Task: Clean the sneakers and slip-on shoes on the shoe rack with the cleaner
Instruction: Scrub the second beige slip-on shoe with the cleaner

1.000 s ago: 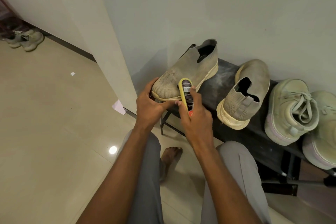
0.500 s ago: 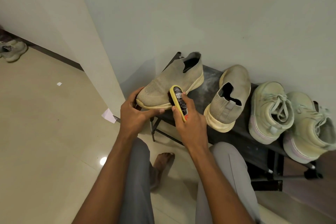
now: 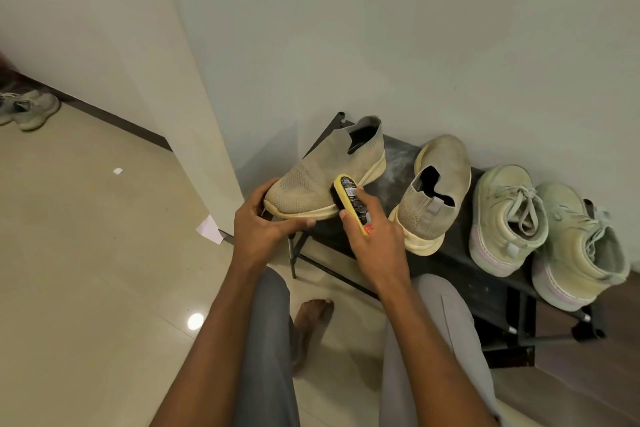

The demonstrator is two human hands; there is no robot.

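A beige knit slip-on shoe lies with its toe over the left end of the black shoe rack. My left hand grips its toe and sole from below. My right hand holds a yellow shoe cleaner with a black label, its dark applicator end pressed against the shoe's side near the sole. The second slip-on stands on the rack to the right. Two pale green lace-up sneakers sit further right.
A white wall runs right behind the rack, and a wall corner juts out at the left. Another pair of sneakers lies on the tiled floor far left. A paper scrap lies by the corner. My knees and a bare foot are below.
The cleaner has slid a little along the shoe's side by the sole. My left hand keeps its hold on the toe. The camera view has shifted slightly.
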